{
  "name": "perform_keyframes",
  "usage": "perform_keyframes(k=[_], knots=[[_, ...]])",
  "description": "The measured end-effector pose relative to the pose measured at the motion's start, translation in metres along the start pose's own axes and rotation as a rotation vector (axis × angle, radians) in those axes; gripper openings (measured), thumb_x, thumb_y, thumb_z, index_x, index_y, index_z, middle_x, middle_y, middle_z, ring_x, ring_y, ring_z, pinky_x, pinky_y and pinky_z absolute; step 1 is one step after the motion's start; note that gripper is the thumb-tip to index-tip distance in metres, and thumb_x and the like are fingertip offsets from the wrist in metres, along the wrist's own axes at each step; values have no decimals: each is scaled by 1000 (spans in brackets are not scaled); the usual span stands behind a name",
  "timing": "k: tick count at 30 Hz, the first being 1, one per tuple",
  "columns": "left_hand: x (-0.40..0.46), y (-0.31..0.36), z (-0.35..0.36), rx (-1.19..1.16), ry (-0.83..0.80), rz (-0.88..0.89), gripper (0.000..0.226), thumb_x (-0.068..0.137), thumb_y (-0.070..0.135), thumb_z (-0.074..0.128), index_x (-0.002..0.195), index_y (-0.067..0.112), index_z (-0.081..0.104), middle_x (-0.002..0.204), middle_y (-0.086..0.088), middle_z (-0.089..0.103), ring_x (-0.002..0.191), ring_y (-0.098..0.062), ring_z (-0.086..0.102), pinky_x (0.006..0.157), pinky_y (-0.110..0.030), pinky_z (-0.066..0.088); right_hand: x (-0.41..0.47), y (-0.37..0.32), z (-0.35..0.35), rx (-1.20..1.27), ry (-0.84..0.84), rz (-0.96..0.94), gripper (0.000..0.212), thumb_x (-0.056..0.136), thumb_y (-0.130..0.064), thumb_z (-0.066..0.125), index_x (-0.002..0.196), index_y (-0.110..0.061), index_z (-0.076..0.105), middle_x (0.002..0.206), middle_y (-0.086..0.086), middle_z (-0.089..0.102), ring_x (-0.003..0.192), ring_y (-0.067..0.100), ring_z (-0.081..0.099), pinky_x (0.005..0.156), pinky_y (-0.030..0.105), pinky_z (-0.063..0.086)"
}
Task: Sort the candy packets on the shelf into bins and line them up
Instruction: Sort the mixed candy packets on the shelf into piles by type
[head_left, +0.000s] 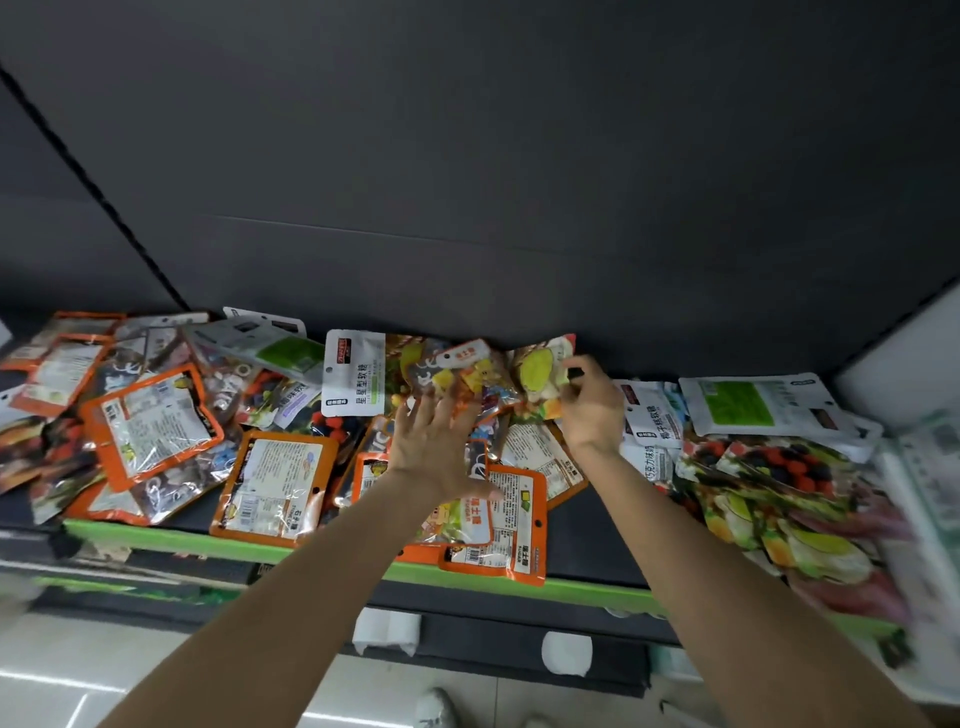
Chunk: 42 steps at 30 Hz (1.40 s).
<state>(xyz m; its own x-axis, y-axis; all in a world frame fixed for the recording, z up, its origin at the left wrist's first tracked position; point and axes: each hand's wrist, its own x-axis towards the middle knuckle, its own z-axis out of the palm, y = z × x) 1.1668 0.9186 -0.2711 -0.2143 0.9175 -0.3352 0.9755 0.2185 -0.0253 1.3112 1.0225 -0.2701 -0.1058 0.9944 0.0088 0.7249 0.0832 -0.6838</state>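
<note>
Nearest me, two bare forearms reach up over the shelf's green front edge (156, 535), where orange-bordered packets (270, 486) lie overlapping in a loose heap, one hanging over the lip. Nothing looks sorted yet: I can see no bins, and no packets stand in a line, so by my reckoning nearly the whole job remains. The left hand (441, 447) lies flat with fingers spread, pressing on the pile and gripping nothing. Just beyond and to its right, the right hand (589, 408) has its fingers curled round the edge of a fruit-printed packet (543, 374), lifted slightly against the dark back panel (467, 182).
</note>
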Motion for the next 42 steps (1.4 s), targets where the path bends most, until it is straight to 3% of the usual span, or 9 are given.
perform_keyframes(k=[5, 8, 14, 17, 21, 25, 30, 38, 42], knots=[[2, 11, -8, -29, -3, 11, 114, 69, 74, 61, 151, 28, -2, 159, -6, -15, 145, -32, -12, 117, -50, -2, -4, 53, -51, -104, 101, 14, 28, 90, 7, 49, 112, -6, 61, 114, 19, 59, 98, 31, 60, 78, 35, 49], [2, 24, -4, -67, 20, -7, 110, 72, 71, 61, 151, 28, -2, 159, -6, -14, 145, -32, -14, 119, -50, -1, -15, 64, -66, -410, 75, -2, 57, 84, 10, 54, 136, -12, 46, 144, 24, 27, 131, 36, 34, 101, 37, 42], [-8, 27, 5, -88, 72, -25, 104, 75, 76, 50, 151, 31, -5, 160, -3, -8, 146, -27, -14, 119, -48, -1, -19, 63, -51, -866, -434, -322, 52, 102, -40, 21, 151, -28, 10, 159, 3, 10, 146, 23, 9, 119, 48, 5], [-12, 26, 4, -107, 71, -13, 99, 78, 73, 49, 151, 31, -2, 160, -2, -9, 145, -27, -14, 118, -47, -1, -26, 73, -58, -965, -346, -216, 56, 100, -45, 18, 151, -23, 13, 159, 2, 8, 145, 23, 11, 115, 48, 15], [-17, 17, 3, -207, 98, 58, 84, 85, 64, 51, 151, 33, 9, 160, 3, -1, 147, -23, -6, 117, -46, 3, -43, 65, -55, -746, -309, -199, 65, 98, -51, 28, 152, -18, 10, 159, 4, 5, 145, 24, 9, 115, 43, 22], [-29, -8, 0, -365, 198, 134, 62, 94, 38, 52, 149, 30, 23, 158, 8, 13, 146, -17, 10, 117, -42, 11, -61, 22, -25, -378, -562, -323, 78, 91, -63, 37, 150, -36, -6, 159, -3, -10, 147, 22, -7, 118, 46, 13], [-35, -72, 3, -429, 299, -31, 57, 96, 25, 52, 148, 21, 28, 156, -1, 22, 144, -21, 18, 116, -41, 23, -71, -23, 26, -453, -715, -273, 97, 79, -77, 40, 146, -38, -19, 156, 3, -24, 144, 28, -18, 118, 52, 0], [-1, -142, -10, -384, 220, -212, 84, 91, 46, 55, 152, 12, 8, 156, -9, 22, 144, -26, 17, 116, -38, 19, -68, -59, 47, -498, -569, -262, 108, 71, -77, 52, 151, -22, 4, 159, 6, -4, 146, 28, -2, 118, 51, 6], [13, -147, -22, -476, 260, -322, 66, 87, 45, 62, 142, 18, 36, 137, -5, 50, 128, -25, 41, 103, -39, 31, -76, -71, 57, -493, -604, -204, 110, 74, -71, 57, 151, -25, -8, 159, 6, -11, 145, 29, -12, 118, 48, 4]])
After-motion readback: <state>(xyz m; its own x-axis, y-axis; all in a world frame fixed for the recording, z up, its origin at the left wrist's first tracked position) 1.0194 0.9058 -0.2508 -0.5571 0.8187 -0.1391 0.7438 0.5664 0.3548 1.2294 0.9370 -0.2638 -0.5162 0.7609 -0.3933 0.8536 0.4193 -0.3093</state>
